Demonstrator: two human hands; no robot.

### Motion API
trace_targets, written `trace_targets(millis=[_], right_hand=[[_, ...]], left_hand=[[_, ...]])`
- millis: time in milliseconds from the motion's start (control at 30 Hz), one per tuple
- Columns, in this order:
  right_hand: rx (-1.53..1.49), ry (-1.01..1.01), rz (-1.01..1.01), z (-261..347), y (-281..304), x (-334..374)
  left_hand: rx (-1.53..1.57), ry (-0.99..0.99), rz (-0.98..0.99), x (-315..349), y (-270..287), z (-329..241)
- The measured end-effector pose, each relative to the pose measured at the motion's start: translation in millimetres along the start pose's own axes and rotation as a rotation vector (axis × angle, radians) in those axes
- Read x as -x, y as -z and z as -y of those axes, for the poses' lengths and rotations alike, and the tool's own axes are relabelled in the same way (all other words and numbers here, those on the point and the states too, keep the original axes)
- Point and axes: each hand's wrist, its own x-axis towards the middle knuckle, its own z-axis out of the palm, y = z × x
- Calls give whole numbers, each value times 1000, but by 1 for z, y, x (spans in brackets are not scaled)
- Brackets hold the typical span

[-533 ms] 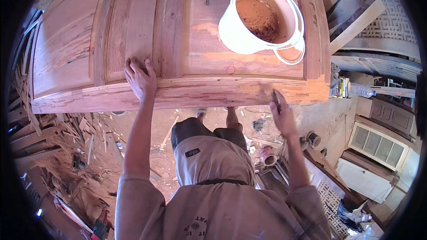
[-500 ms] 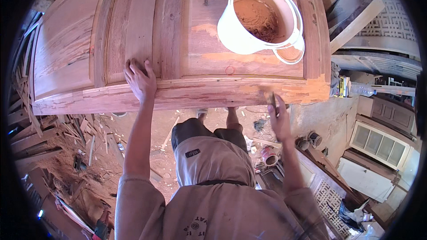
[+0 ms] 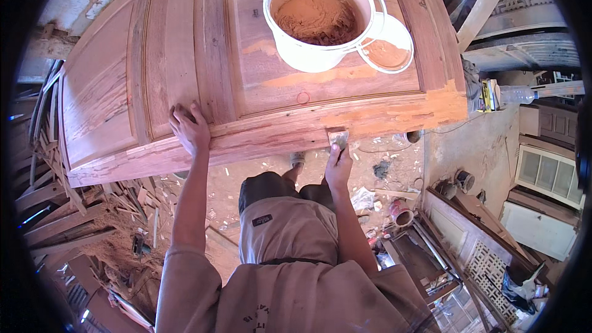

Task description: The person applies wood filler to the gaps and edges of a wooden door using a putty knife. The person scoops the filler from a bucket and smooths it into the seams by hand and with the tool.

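Note:
In my right hand [image 3: 339, 165] is a putty knife [image 3: 338, 138], gripped between thumb and fingers, its blade against the near edge of a panelled wooden door [image 3: 169, 55]. Orange-brown filler [image 3: 410, 114] coats that edge from the blade rightward. My left hand [image 3: 192, 131] lies on the same edge farther left, fingers bent loosely over the top face and holding nothing. A white bucket [image 3: 308, 57] stands on the door, with orange-brown filler paste [image 3: 317, 13] inside. Beside it sits a round white lid [image 3: 404, 66] with filler on it.
Wood scraps [image 3: 132, 200] and sawdust lie on the floor at left. Below the door at right are a pinkish pot [image 3: 402, 214] and a dark can [image 3: 464, 180]. Boards and a plastic bottle [image 3: 517, 94] crowd the right side, near a pale paned window frame [image 3: 549, 176].
My right hand and the putty knife have moved left along the door's edge. The left hand keeps its place on the wood. The whole view has shifted and tilted slightly.

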Motion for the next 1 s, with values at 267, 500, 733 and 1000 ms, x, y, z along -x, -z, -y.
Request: trace_targets(millis=[267, 500, 733, 1000], right_hand=[[104, 337, -121, -28, -7, -2], [163, 82, -9, -51, -5, -1], [76, -31, -59, -69, 15, 30], [127, 5, -55, -13, 130, 38]], left_hand=[[22, 18, 30, 0, 2, 1], [4, -16, 3, 0, 3, -1], [34, -10, 7, -1, 1, 2], [29, -52, -31, 1, -2, 6]])
